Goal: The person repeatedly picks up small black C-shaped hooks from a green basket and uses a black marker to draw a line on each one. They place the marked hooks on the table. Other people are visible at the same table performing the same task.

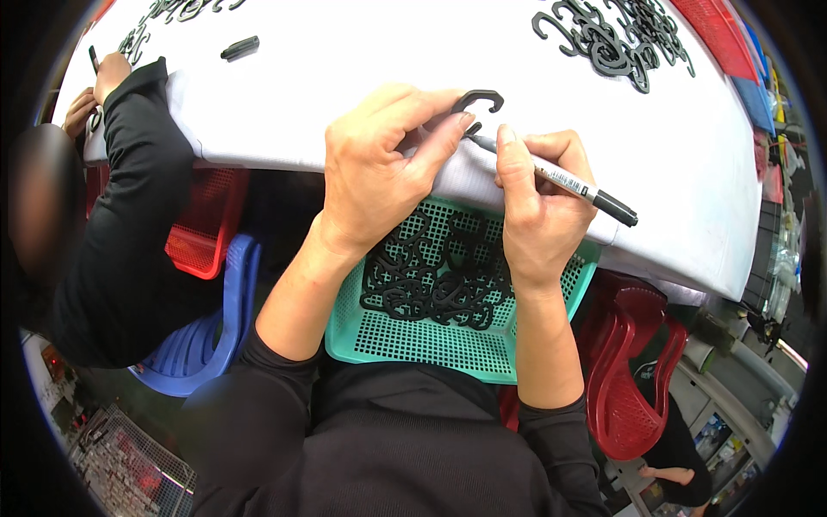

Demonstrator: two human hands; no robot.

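My left hand pinches a black curved hook between thumb and forefinger, above the near edge of the white table. In my right hand is a marker pen with a pale barrel and black ends, its tip pointing left toward the hook. Whether the tip touches the hook is hard to make out. Below both hands, a green mesh basket in my lap holds a heap of black hooks.
On the white table lie a black pen cap and a pile of black hooks. A co-worker's sleeve is at the left. Around stand a blue chair, a red basket and a dark red chair.
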